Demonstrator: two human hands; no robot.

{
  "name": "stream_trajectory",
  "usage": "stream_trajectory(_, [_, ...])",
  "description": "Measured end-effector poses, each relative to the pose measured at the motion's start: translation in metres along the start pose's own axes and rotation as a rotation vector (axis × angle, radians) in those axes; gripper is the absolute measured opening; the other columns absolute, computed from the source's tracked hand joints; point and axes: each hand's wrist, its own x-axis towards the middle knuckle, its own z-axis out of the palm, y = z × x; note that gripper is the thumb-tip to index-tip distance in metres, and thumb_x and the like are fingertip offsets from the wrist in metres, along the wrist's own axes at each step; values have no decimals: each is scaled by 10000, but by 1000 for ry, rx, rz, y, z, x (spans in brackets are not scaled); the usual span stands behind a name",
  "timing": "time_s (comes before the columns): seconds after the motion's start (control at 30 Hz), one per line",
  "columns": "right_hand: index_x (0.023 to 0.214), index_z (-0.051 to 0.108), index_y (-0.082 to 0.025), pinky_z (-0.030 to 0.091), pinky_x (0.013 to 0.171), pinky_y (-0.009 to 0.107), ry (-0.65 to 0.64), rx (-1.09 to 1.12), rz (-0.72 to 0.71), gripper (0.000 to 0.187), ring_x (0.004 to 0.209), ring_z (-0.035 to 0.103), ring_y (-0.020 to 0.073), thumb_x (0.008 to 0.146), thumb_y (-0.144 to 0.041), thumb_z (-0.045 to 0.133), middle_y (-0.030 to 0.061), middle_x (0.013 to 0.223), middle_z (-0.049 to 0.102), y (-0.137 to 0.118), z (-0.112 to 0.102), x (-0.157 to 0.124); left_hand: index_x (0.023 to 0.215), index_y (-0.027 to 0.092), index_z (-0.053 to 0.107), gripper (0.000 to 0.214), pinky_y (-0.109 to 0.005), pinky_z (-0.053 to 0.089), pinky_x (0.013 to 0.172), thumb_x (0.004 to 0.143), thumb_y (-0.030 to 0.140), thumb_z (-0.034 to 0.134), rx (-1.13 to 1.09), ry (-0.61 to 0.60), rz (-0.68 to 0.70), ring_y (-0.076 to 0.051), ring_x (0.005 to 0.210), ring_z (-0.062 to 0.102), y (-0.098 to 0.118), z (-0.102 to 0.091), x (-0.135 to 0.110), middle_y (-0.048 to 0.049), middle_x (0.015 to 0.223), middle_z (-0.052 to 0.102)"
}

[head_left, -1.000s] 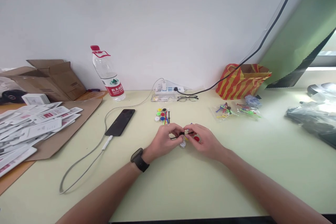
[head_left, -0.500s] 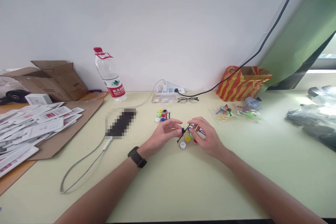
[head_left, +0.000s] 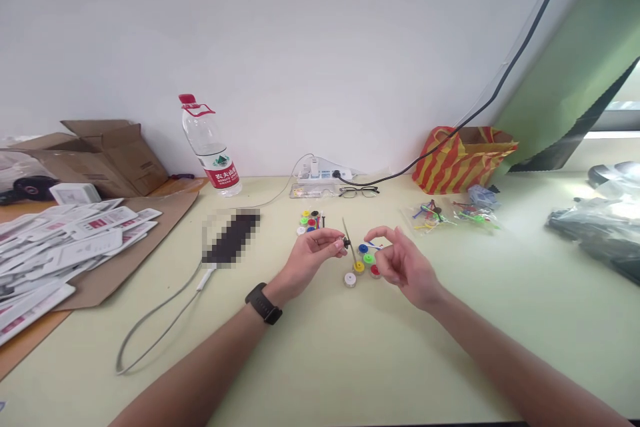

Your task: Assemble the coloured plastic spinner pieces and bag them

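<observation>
My left hand [head_left: 313,255] pinches a small black wheel on a thin black stick [head_left: 347,237] that points up and away, just above the pale green table [head_left: 350,360]. My right hand [head_left: 400,260] hovers beside it with fingers loosely spread and nothing in them. Between and below the hands lie small coloured wheels: blue [head_left: 363,249], green [head_left: 369,257], yellow [head_left: 359,267], red [head_left: 375,271] and white [head_left: 350,278]. A second cluster of coloured wheels and sticks [head_left: 310,221] lies a little farther back.
A phone [head_left: 230,235] with a grey cable [head_left: 160,317] lies left of the hands. A water bottle [head_left: 210,147], power strip [head_left: 323,175], glasses [head_left: 359,191], striped bag [head_left: 463,155], bags of coloured parts [head_left: 450,212], cardboard boxes [head_left: 100,153] and white packets [head_left: 60,240] surround.
My hands have moved apart. The right hand let go of the black stick and opened; the left hand kept the wheel and stick, now turned upright.
</observation>
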Motion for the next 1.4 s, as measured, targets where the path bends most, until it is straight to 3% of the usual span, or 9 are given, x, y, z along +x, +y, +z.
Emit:
stream_trajectory(0.07, [1121, 595, -229, 265, 461, 253, 65, 62, -6, 473, 461, 223, 117, 1037, -620, 342, -89, 500, 342, -3, -3, 2, 1085, 153, 757, 321, -337, 557, 880, 844, 347, 845, -7, 6, -6, -184, 871, 723, 0, 0, 0, -79, 981, 750])
stream_trajectory(0.17, [1093, 589, -242, 287, 480, 243, 160, -40, -46, 362, 514, 306, 118, 992, -586, 538, -73, 592, 399, 0, -4, 6, 1064, 147, 758, 319, -330, 558, 864, 830, 340, 858, -9, -9, -26, -173, 843, 720, 1, 3, 0, -73, 966, 743])
stream_trajectory(0.27, [1066, 548, -250, 356, 518, 257, 123, -178, -75, 315, 577, 402, 128, 960, -530, 643, -57, 688, 467, 11, -3, 9, 1038, 141, 760, 312, -325, 559, 849, 826, 347, 860, 0, -47, -33, -169, 833, 713, 1, 7, -2, -68, 945, 734])
stream_trajectory(0.5, [1114, 446, -263, 430, 632, 306, 63, -358, -191, 235, 700, 518, 158, 1019, -429, 583, -30, 805, 554, 25, -1, 8, 1037, 137, 753, 302, -328, 561, 832, 838, 344, 847, 2, -119, -33, -170, 835, 701, 2, 11, -5, -67, 934, 732])
stream_trajectory(0.9, [1187, 452, -285, 409, 594, 285, -11, -358, -114, 268, 669, 524, 141, 1011, -420, 603, -26, 856, 586, 22, 3, 4, 1083, 141, 732, 325, -359, 575, 848, 856, 351, 830, 51, -136, -49, -217, 918, 723, -6, 10, -6, -103, 992, 763])
stream_trajectory(1.03, [1183, 445, -287, 455, 601, 286, 0, -326, -139, 255, 686, 554, 148, 1011, -405, 592, -29, 852, 576, 24, 1, 7, 1230, 174, 697, 437, -370, 581, 857, 868, 390, 811, 128, -131, -41, -268, 1048, 725, -8, 8, -4, -139, 1160, 756])
stream_trajectory(1.17, [1212, 468, -276, 541, 698, 340, 213, -364, -270, 339, 742, 631, 181, 967, -422, 651, -21, 837, 612, 21, -20, 19, 1350, 225, 641, 493, -397, 569, 942, 918, 442, 741, 344, -92, 36, -277, 1161, 694, -6, 9, -4, -134, 1333, 701])
stream_trajectory(1.3, [1109, 627, -226, 578, 766, 390, 550, -640, -454, 286, 842, 674, 225, 954, -465, 651, 68, 961, 702, 9, -54, 29, 1335, 271, 668, 449, -401, 549, 974, 927, 453, 717, 648, -122, 148, -270, 1173, 670, -6, 13, -10, -91, 1340, 701])
stream_trajectory(1.4, [1088, 686, -221, 583, 790, 408, 677, -826, -563, 292, 883, 677, 246, 979, -479, 603, 93, 993, 728, -2, -72, 30, 1338, 284, 673, 425, -410, 514, 1040, 939, 426, 704, 757, -197, 238, -276, 1223, 642, -8, 16, -16, -83, 1333, 703])
